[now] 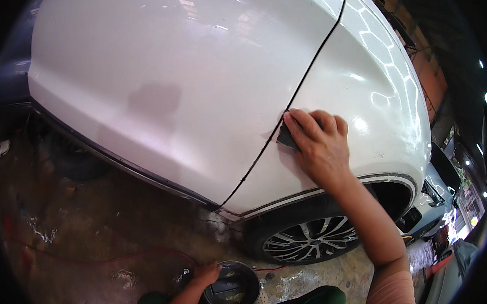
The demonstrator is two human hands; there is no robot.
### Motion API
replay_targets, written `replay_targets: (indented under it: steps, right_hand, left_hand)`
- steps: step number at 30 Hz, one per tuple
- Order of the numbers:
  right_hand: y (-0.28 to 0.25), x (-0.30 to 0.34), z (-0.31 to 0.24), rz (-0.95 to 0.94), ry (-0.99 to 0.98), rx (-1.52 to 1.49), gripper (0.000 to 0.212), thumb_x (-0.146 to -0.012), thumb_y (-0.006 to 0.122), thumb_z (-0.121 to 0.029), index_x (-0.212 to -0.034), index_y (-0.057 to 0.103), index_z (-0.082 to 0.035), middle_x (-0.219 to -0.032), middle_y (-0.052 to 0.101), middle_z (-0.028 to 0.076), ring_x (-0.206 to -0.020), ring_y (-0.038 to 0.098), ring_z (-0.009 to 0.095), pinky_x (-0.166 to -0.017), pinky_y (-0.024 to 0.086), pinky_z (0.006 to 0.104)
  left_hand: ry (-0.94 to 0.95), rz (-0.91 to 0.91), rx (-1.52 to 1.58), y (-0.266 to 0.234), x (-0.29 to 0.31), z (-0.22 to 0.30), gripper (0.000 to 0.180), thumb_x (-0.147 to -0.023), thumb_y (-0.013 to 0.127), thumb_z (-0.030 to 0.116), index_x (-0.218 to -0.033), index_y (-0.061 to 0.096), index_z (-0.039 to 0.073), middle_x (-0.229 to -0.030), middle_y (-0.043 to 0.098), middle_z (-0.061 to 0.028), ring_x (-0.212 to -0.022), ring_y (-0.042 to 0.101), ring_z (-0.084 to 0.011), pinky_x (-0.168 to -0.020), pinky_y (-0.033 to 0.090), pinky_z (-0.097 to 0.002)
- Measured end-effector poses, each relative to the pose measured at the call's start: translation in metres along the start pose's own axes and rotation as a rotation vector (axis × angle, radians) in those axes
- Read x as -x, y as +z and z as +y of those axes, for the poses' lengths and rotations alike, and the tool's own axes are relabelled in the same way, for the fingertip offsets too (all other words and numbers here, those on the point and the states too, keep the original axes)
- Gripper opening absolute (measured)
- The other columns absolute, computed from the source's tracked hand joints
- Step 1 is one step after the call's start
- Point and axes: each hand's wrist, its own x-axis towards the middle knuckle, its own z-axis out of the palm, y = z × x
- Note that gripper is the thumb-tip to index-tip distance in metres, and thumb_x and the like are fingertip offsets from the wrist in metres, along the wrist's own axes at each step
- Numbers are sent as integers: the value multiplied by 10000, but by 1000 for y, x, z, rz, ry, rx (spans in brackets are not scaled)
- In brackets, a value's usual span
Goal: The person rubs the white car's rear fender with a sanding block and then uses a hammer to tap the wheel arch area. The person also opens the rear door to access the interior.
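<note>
My right hand (pixel 322 143) presses a dark grey piece of sandpaper (pixel 288 137) flat on a white car's rear side panel (pixel 356 125), right beside the black gap along the door edge. Its fingers are bent over the sheet and hide part of it. Down at the lower middle, my left hand (pixel 207 274) is closed at the left rim of a round black bucket (pixel 254 279). Inside the bucket are murky liquid and a dark flat piece (pixel 225 286). The fingertips there are partly hidden. The white door (pixel 197 78) fills the upper left.
Below the panel is a wheel (pixel 312 241) with a multi-spoke rim. A red hose (pixel 128 256) runs over the wet, stained floor (pixel 94 223) behind the bucket. Another car (pixel 435 192) stands at the right. My green-clad knees (pixel 326 299) show at the lower edge.
</note>
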Motion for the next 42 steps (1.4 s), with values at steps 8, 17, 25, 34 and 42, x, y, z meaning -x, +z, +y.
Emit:
replay_targets:
  steps: [8,17,25,34,42]
  right_hand:
    - [13,29,-24,-98,-309,-95,360,-887,669,-252,-1203,711,-86,-1372,547,17,-1196,504,210,-969,410,438]
    - [28,88,-107,-300,-242,-259,443,-864,665,-240,-1270,683,-65,-1430,531,116,-1275,493,285,-1033,428,488]
    - [88,280,-278,-1366,273,-1139,345,-918,596,-221,-1191,680,-27,-1248,677,233,-1086,688,411,-880,543,534]
    - [168,421,-459,-1372,785,-1426,447,-968,582,-382,-1171,713,-6,-1183,715,258,-1036,718,416,-906,559,507]
    - [144,410,-478,-1519,913,-1226,306,-904,621,-196,-1112,751,-13,-1160,734,229,-1100,720,370,-915,573,501]
  left_hand:
    - [47,66,34,18,-9,-11,408,-1064,465,413,-1276,620,101,-1227,712,-195,-1154,681,-397,-976,519,-552]
    - [25,30,-9,5,-10,-2,404,-1054,492,393,-1279,627,86,-1251,695,-205,-1171,665,-407,-999,514,-539]
    - [9,25,-28,17,-17,-7,413,-1056,489,404,-1310,607,100,-1279,690,-199,-1202,652,-408,-1009,506,-538]
    - [-75,8,-93,-10,-6,0,392,-1059,490,402,-1262,621,93,-1227,703,-215,-1156,656,-435,-969,513,-553]
    - [21,243,-150,-7,1,11,372,-1023,562,332,-1307,617,98,-1165,715,-207,-1114,667,-437,-965,514,-549]
